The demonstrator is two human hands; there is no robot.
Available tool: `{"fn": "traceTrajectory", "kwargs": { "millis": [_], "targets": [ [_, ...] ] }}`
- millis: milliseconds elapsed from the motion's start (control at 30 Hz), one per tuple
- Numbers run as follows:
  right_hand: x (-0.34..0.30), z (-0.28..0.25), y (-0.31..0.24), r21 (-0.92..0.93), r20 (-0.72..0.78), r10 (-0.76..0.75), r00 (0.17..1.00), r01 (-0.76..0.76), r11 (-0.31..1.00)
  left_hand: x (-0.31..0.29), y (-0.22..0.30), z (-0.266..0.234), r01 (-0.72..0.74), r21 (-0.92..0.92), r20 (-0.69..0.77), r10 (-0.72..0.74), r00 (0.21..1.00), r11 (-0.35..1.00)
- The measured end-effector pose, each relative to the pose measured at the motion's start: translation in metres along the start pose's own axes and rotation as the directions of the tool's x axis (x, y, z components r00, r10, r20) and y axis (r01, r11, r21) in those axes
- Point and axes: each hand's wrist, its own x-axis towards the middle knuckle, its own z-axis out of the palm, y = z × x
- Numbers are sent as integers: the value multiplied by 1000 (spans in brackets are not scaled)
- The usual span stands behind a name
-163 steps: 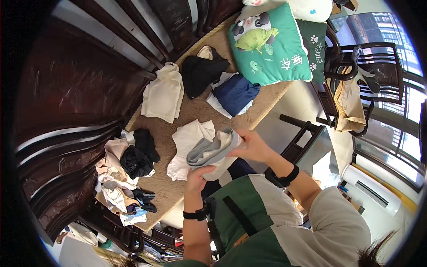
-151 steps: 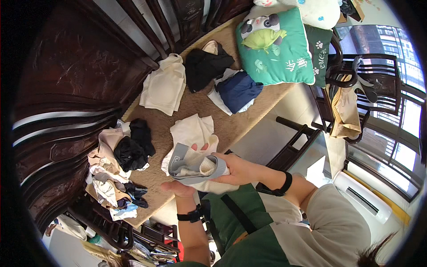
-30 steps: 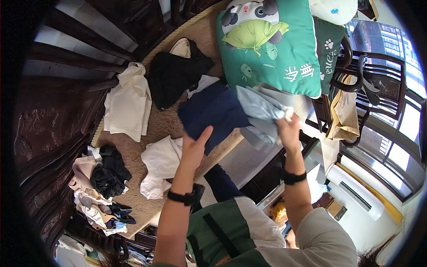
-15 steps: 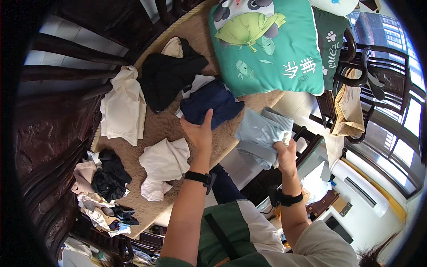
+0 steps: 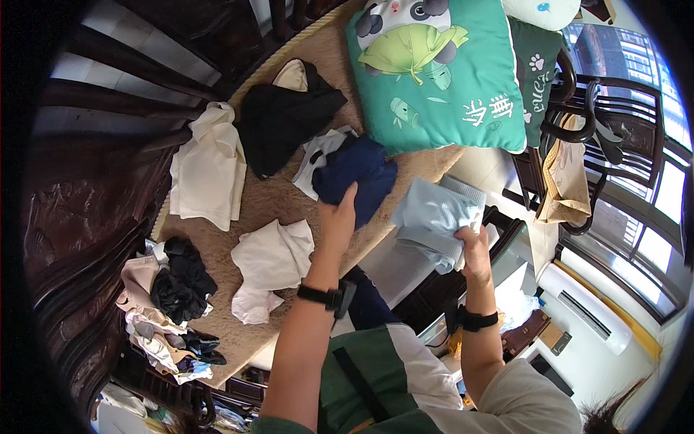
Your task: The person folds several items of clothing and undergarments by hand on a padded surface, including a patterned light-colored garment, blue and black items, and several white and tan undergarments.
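Note:
My left hand (image 5: pixel 337 215) grips the edge of a navy blue garment (image 5: pixel 361 170), whose exact kind I cannot tell. Partly under that bundle lies a pale grey-white cloth (image 5: pixel 311 165). Out to the right, my right hand (image 5: pixel 473 249) is closed on a light blue ribbed garment (image 5: pixel 432 210), held bunched off the seat's front edge. A white garment (image 5: pixel 271 264) lies crumpled by my left forearm. Beyond it are a cream garment (image 5: pixel 210 170) and a black garment (image 5: pixel 278 119), spread on the brown plush seat cover (image 5: pixel 210 242).
A green panda cushion (image 5: pixel 463 79) stands at the far right of the seat, with a dark green pillow (image 5: pixel 533 79) behind it. Mixed clothes (image 5: pixel 163 318) are heaped at the near left. Carved dark wood (image 5: pixel 79 210) forms the backrest. A tan bag (image 5: pixel 567 181) sits by a wooden chair (image 5: pixel 622 119).
My left hand has drawn the navy garment slightly toward me and right, uncovering more of the pale cloth. My right hand has shifted a little right with the light blue garment.

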Motion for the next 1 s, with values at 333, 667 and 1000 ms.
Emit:
{"fn": "traceTrajectory", "kwargs": {
  "millis": [333, 667, 1000],
  "targets": [
    [-6, 107, -44, -723, 83, -677, 731, 512, 464, -126, -32, -195, 70, -514, -214, -207, 955, 855],
    [47, 241, 110, -823, 520, -282, 806, 383, -419, -202, -67, -280, 122, -384, -126, -182, 975, 915],
    [57, 207, 50, -604, 797, -126, 591, 780, -165, -241, -156, -451, 201, -533, -144, -322, 936, 822]
  ]
}}
